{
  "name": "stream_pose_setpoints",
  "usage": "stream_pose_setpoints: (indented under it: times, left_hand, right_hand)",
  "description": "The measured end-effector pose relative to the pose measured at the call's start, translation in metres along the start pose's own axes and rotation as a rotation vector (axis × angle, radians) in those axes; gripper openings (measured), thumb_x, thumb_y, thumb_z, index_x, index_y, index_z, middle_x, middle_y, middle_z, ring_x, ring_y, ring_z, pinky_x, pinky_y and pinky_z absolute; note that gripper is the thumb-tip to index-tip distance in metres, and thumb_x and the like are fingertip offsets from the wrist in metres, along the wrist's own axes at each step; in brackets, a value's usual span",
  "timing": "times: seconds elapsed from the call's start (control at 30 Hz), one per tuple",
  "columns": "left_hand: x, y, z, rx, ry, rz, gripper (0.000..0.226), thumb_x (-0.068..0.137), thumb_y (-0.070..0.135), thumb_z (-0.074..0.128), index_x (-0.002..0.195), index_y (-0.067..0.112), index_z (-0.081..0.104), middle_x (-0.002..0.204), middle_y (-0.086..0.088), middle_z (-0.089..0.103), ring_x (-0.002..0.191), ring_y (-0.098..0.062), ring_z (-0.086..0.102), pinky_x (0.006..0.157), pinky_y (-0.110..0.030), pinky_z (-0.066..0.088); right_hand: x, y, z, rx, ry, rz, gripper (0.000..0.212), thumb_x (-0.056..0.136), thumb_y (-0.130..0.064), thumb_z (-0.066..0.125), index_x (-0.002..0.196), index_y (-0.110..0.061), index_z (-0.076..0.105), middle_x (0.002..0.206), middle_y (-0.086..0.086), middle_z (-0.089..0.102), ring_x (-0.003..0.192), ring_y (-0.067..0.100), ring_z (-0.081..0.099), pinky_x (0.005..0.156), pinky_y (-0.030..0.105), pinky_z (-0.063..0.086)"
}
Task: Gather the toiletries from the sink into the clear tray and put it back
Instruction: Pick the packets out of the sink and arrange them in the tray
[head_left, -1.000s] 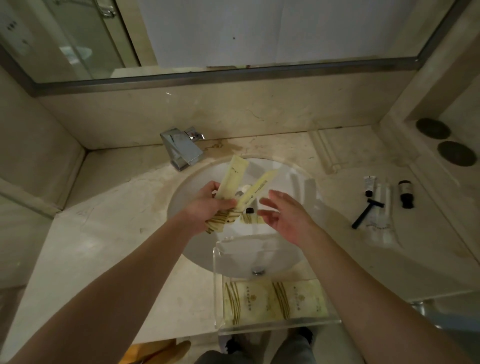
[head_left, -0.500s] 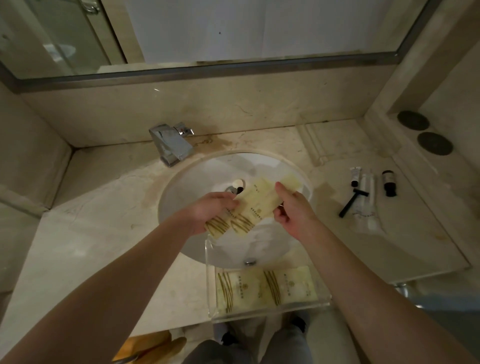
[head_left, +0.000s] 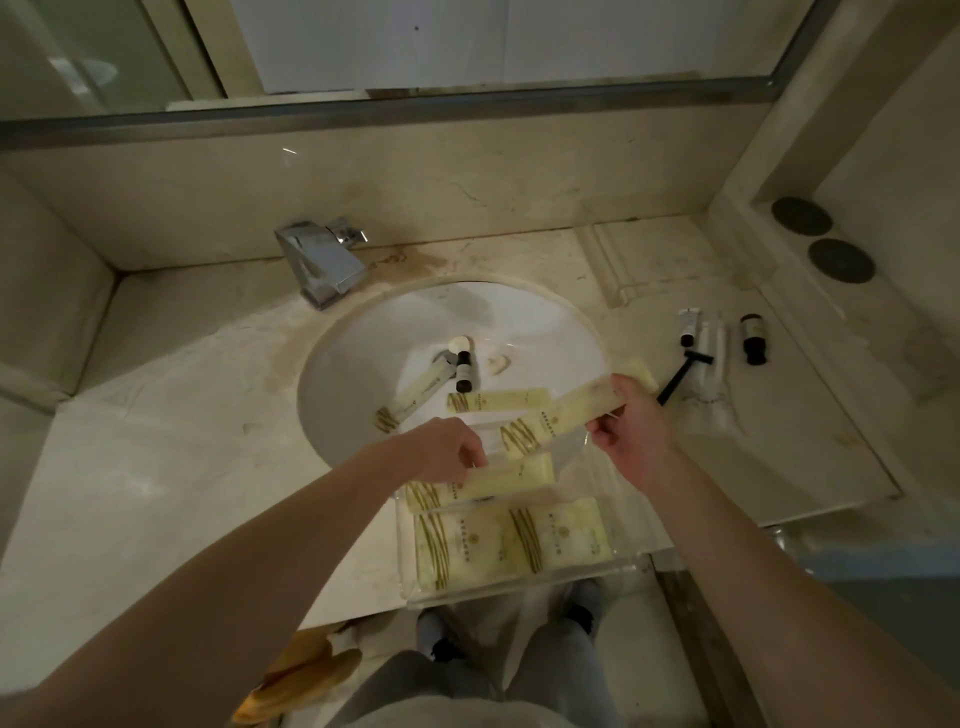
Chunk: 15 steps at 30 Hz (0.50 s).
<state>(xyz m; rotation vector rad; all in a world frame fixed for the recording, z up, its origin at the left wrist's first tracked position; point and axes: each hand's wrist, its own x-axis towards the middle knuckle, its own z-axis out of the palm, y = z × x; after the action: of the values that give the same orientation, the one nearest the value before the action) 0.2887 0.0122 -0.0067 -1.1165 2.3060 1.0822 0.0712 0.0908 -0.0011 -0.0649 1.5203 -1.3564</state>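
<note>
Nearest the body, the clear tray (head_left: 524, 590) sits on the front edge of the counter (head_left: 156, 467), partly overhanging the basin, with two flat yellow packets (head_left: 511, 540) already lying side by side on its floor. Just above it the left hand (head_left: 447, 452) has its fingers curled down around the end of a long yellow sachet (head_left: 488, 480) that lies across the tray's far rim, while the right hand (head_left: 631, 434) pinches another long sachet (head_left: 566, 415) near its far end and holds it slanted above the tray. These sachets look light, thin and floppy, likely to sag or slide out of a loose pinch, so a hold near the middle or flat along the length would steady them best; the tray itself looks stiff, slick-walled and easy to tip off the edge, so it is better lifted by both side walls. Further on, the sink (head_left: 363, 338) holds more to gather: a third sachet (head_left: 496, 401), a tube-like packet (head_left: 415, 395), a small dark bottle (head_left: 463, 371) and a pale round piece (head_left: 458, 344) by the drain. Beyond, to the right on the counter, lie a black razor (head_left: 683, 376), a small tube (head_left: 688, 327) and another dark bottle (head_left: 753, 339).
</note>
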Motion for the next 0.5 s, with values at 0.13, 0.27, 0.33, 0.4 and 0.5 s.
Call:
stream_pose_setpoints:
  times: [0.13,0.27,0.33,0.4,0.5]
  left_hand:
    - [0.002,0.001,0.01,0.26,0.118,0.009,0.022,0.086,0.009,0.058,0.102,0.02,0.069,0.105,-0.001,0.068,0.096,-0.019,0.065,0.084,-0.031,0.054]
    - [-0.003,0.004,0.005,0.522,0.176,-0.065,0.018,0.086,0.021,0.065,0.103,0.016,0.062,0.1,-0.003,0.063,0.09,-0.022,0.064,0.073,-0.032,0.053]
    - [-0.005,0.0,0.003,0.511,0.228,-0.091,0.023,0.086,0.013,0.059,0.108,0.016,0.058,0.1,-0.004,0.063,0.088,-0.022,0.062,0.071,-0.032,0.052]
    - [-0.007,-0.003,0.001,0.481,0.249,-0.095,0.025,0.083,0.007,0.055,0.107,0.017,0.054,0.099,-0.005,0.062,0.086,-0.023,0.061,0.072,-0.035,0.053]
    - [-0.009,-0.008,0.0,0.479,0.252,-0.094,0.022,0.082,0.007,0.053,0.102,0.017,0.057,0.1,-0.002,0.059,0.088,-0.022,0.059,0.077,-0.037,0.055]
  right_hand:
    - [-0.001,0.008,0.001,-0.136,0.015,-0.038,0.008,0.091,-0.014,0.051,0.093,-0.009,0.058,0.065,0.007,0.057,0.043,0.015,0.05,0.034,0.02,0.031]
    - [-0.005,0.014,0.001,-0.305,-0.046,-0.061,0.008,0.089,-0.004,0.052,0.09,-0.012,0.054,0.074,0.012,0.059,0.048,0.018,0.055,0.039,0.023,0.035]
    - [-0.008,0.015,0.002,-0.376,-0.123,-0.014,0.009,0.09,0.0,0.053,0.091,-0.009,0.053,0.077,0.014,0.059,0.053,0.021,0.057,0.041,0.023,0.038]
    - [-0.011,0.018,0.004,-0.44,-0.23,0.066,0.011,0.09,0.003,0.053,0.093,-0.007,0.051,0.079,0.015,0.059,0.057,0.023,0.062,0.043,0.024,0.042]
    - [-0.014,0.026,0.012,-0.622,-0.347,0.133,0.012,0.088,0.004,0.057,0.092,-0.006,0.051,0.08,0.016,0.062,0.059,0.023,0.064,0.049,0.026,0.048]
